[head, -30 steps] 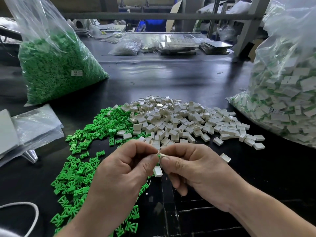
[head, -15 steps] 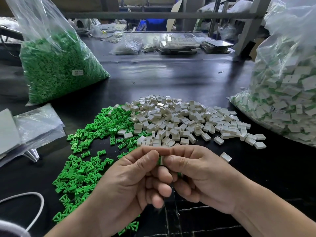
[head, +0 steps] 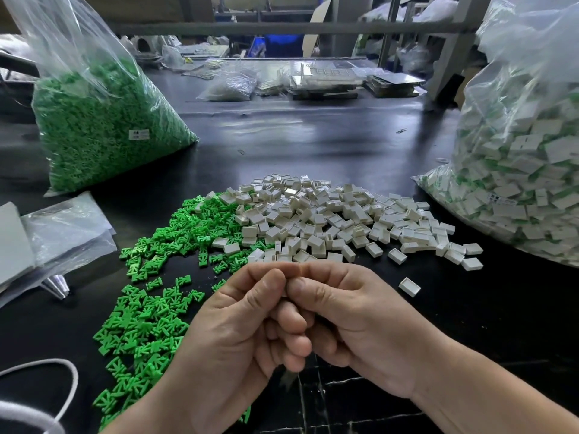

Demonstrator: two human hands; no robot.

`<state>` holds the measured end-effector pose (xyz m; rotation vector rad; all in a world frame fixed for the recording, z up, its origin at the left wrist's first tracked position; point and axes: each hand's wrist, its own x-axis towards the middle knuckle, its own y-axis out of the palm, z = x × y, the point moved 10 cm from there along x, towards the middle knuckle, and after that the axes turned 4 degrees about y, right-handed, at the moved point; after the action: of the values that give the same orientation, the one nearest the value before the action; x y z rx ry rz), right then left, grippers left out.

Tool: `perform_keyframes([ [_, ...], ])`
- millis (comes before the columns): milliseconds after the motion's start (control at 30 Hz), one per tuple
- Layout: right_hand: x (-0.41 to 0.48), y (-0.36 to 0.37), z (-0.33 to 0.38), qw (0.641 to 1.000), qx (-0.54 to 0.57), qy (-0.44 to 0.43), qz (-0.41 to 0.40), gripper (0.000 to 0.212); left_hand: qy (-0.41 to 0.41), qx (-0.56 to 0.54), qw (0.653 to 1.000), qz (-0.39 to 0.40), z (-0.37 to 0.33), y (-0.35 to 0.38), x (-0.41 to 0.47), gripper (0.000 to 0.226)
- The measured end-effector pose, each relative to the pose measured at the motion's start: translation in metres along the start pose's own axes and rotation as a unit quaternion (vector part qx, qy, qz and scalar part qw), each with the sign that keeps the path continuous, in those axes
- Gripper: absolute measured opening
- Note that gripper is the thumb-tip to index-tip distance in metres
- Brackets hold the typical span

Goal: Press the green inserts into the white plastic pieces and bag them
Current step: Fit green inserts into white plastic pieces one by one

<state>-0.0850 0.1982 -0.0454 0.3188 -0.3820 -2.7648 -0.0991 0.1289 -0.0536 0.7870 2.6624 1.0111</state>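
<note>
My left hand (head: 238, 333) and my right hand (head: 351, 314) are pressed together near the table's front edge, thumbs and forefingers meeting tip to tip. The small part they pinch is hidden between the fingers. Beyond the hands, loose green inserts (head: 163, 277) are spread to the left. A heap of white plastic pieces (head: 329, 220) lies in the middle. A single white piece (head: 409, 287) lies just right of my right hand. A big clear bag (head: 526, 170) of white pieces with green showing stands at the right.
A large clear bag of green inserts (head: 103, 130) stands at the back left. Flat empty plastic bags (head: 62, 233) lie at the left edge, with a white cord (head: 62, 371) at the front left. Trays and small bags clutter the far black table (head: 313, 136).
A white piece with green in it showed between my thumbs one second ago. My fingers have since curled closed around it, and both hands have drawn tighter together.
</note>
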Motion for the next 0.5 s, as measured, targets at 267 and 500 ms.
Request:
perform_keyframes([
  [267, -0.003, 0.002, -0.001, 0.999, 0.028, 0.003, 0.016, 0.046, -0.016, -0.029, 0.995, 0.091, -0.001, 0.014, -0.003, 0.018],
  [500, -0.003, 0.003, -0.002, 1.000, 0.007, 0.012, 0.013, 0.043, -0.011, -0.002, 0.999, 0.049, -0.001, 0.005, -0.002, 0.025],
])
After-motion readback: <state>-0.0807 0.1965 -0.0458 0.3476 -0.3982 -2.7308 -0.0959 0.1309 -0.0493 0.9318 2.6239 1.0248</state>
